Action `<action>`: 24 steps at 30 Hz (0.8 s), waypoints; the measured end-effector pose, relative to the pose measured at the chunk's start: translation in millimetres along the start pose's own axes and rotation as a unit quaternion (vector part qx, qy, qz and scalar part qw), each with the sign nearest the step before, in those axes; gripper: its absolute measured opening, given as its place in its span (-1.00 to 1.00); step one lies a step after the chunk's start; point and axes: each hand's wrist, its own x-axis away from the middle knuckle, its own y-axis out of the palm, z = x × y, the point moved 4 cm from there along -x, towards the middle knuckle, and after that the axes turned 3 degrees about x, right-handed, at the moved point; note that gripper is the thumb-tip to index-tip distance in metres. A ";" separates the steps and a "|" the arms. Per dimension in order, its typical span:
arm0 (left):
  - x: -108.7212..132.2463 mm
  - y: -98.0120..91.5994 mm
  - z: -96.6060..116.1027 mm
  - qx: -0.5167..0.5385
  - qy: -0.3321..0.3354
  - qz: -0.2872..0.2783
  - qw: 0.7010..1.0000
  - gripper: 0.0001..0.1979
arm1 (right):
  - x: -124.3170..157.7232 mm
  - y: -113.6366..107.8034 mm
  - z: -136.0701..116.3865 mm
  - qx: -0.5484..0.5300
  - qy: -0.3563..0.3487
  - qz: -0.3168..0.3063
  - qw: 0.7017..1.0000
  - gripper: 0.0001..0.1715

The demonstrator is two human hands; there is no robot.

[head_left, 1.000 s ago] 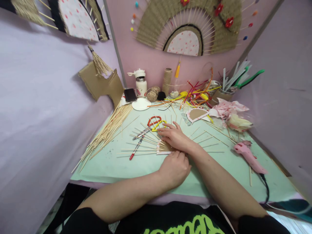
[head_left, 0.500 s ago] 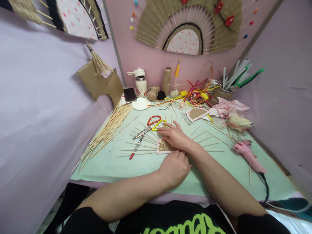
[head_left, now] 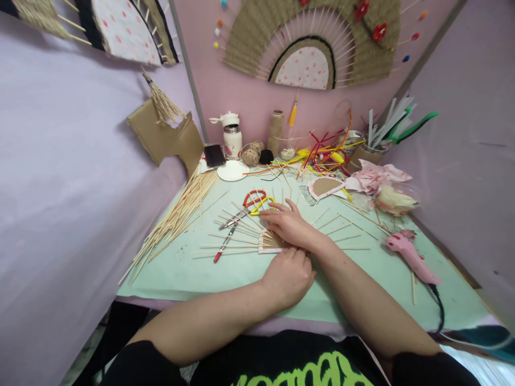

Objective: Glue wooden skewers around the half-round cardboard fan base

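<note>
A small cardboard half-disc (head_left: 270,242) with thin wooden sticks (head_left: 231,237) fanned out from it lies on the pale green table (head_left: 193,271). My right hand (head_left: 286,224) lies flat on top of it, fingers stretched to the left over the sticks. My left hand (head_left: 288,276) rests just below, fingers curled, its fingertips touching the lower edge of the half-disc. Scissors with red and yellow handles (head_left: 251,205) and a red-tipped pen (head_left: 225,243) lie among the sticks, left of my right hand.
A large bundle of sticks (head_left: 177,217) lies at the left. A pink glue gun (head_left: 410,257) with a black cord lies at the right. Twine, a white bottle (head_left: 232,138), a phone, pipe cleaners and pink fabric scraps crowd the back. Woven fans hang on the walls.
</note>
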 end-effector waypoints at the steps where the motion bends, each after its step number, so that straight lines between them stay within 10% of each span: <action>1: -0.1 0.3 -0.1 0.002 0.000 -0.003 1.000 -0.74 | -0.1 0.0 -0.1 0.001 -0.001 -0.001 1.000 -0.68; 24: -0.2 -1.6 0.0 0.008 -0.002 -0.011 1.000 -0.73 | -0.2 -2.4 -2.5 0.002 0.002 -0.002 1.000 -0.65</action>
